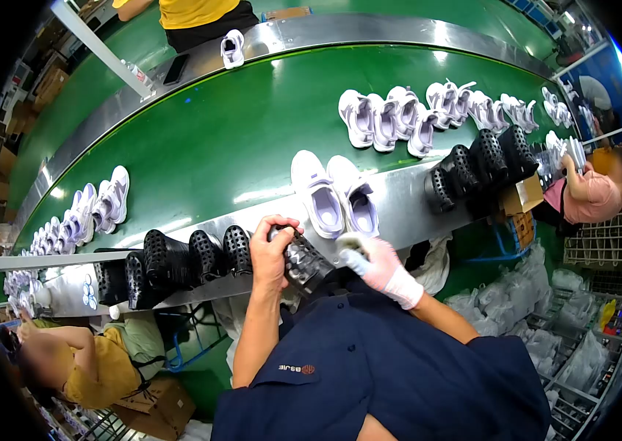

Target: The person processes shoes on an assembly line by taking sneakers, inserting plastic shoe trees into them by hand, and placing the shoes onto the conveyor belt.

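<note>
My left hand [272, 246], bare, is wrapped round a black, shoe-shaped form [306, 262] with raised bumps or holes, held tilted in front of my chest. My right hand [388, 273] wears a whitish glove with greyish fingertips. Its fingers reach toward the black form, slightly blurred and apart from the thumb, and I see nothing in them. Just beyond my hands a white shoe with lilac lining [320, 200] and its mate [355, 198] stand side by side on the metal ledge, toes away from me.
Black perforated forms [166, 257] stand along the ledge to my left, and more [489, 158] to my right. White shoes [392, 117] sit on the green belt [215, 140], others [98, 202] at left. Co-workers sit left [98, 367] and right [594, 191]; another stands opposite.
</note>
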Demonstrator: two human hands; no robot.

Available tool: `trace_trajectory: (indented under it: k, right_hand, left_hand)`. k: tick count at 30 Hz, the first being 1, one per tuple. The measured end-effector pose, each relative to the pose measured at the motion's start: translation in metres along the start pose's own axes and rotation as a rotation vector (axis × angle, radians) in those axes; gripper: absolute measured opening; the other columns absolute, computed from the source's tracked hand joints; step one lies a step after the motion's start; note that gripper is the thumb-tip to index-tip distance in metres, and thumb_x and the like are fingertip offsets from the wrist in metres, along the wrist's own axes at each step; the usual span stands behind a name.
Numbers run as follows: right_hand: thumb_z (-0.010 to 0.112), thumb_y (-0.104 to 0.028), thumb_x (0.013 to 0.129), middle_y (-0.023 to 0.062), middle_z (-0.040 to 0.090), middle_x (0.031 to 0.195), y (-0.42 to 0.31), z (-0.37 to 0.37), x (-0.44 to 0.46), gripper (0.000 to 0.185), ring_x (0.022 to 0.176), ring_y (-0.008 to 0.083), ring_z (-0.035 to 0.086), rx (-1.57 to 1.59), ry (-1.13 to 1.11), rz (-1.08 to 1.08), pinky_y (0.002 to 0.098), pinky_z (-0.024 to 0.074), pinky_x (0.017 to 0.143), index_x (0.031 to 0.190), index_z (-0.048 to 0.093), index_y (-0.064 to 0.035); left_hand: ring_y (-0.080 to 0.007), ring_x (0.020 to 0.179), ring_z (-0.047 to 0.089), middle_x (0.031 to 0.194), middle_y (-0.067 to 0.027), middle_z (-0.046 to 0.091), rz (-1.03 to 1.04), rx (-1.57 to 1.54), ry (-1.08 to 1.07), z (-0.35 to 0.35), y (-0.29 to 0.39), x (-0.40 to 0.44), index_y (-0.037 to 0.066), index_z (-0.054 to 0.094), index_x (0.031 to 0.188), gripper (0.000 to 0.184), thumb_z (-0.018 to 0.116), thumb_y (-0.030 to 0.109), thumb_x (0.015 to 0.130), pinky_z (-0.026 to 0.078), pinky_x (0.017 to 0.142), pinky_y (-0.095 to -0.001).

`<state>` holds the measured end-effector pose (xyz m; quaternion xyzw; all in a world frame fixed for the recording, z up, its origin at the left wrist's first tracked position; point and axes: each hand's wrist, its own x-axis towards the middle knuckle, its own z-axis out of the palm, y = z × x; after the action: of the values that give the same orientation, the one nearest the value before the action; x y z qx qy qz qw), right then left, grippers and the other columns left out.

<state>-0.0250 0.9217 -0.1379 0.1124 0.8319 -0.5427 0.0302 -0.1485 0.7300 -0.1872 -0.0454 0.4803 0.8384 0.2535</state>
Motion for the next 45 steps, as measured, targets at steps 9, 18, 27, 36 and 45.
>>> trace_trajectory:
  k: [9, 18, 27, 36, 45]
  right_hand:
    - [0.068, -0.053, 0.091, 0.0237, 0.071, 0.086, -0.020, -0.010, -0.002, 0.058, 0.084, 0.0419, 0.071, -0.661, -0.232, 0.164, 0.0478, 0.0561, 0.076, 0.108, 0.065, 0.0028]
    - [0.063, -0.038, 0.095, 0.0220, 0.072, 0.086, 0.030, -0.033, 0.037, 0.037, 0.085, 0.0414, 0.071, -0.704, -0.131, 0.201, 0.0508, 0.0555, 0.078, 0.096, 0.068, -0.0005]
    - [0.065, -0.038, 0.093, 0.0211, 0.072, 0.083, 0.014, -0.034, 0.076, 0.037, 0.080, 0.0399, 0.071, -0.816, -0.220, 0.255, 0.0489, 0.0564, 0.076, 0.093, 0.072, -0.0009]
    - [0.057, -0.032, 0.091, 0.0265, 0.073, 0.101, 0.025, -0.039, 0.087, 0.040, 0.099, 0.0401, 0.072, -0.586, -0.245, 0.486, 0.0460, 0.0551, 0.091, 0.102, 0.075, 0.0022]
    - [0.066, -0.016, 0.089, 0.0222, 0.071, 0.109, 0.053, 0.040, 0.098, 0.029, 0.097, 0.0382, 0.071, -0.793, -0.049, 0.209, 0.0470, 0.0576, 0.081, 0.115, 0.066, -0.0023]
  left_hand:
    - [-0.0192, 0.086, 0.069, 0.097, -0.0098, 0.069, -0.183, 0.158, 0.062, 0.031, -0.068, 0.021, 0.002, 0.062, 0.105, 0.017, 0.066, -0.003, 0.089, 0.057, 0.077, -0.0326]
    - [-0.0424, 0.125, 0.054, 0.135, -0.0258, 0.057, 0.234, 1.493, 0.190, 0.042, -0.039, 0.068, -0.002, 0.059, 0.129, 0.063, 0.081, 0.031, 0.081, 0.048, 0.099, -0.0495]
    - [-0.0451, 0.113, 0.061, 0.127, -0.0281, 0.062, 0.247, 1.421, -0.132, 0.014, -0.077, 0.146, 0.003, 0.054, 0.139, 0.065, 0.073, 0.015, 0.078, 0.051, 0.097, -0.0473]
    - [-0.0439, 0.088, 0.068, 0.091, -0.0235, 0.069, 0.115, 1.329, -0.115, -0.006, -0.070, 0.088, 0.008, 0.052, 0.133, 0.060, 0.067, 0.008, 0.076, 0.053, 0.080, -0.0511]
    - [-0.0466, 0.102, 0.066, 0.114, -0.0266, 0.066, 0.217, 1.364, -0.110, 0.009, -0.090, 0.059, 0.011, 0.048, 0.141, 0.058, 0.064, 0.011, 0.085, 0.053, 0.088, -0.0533]
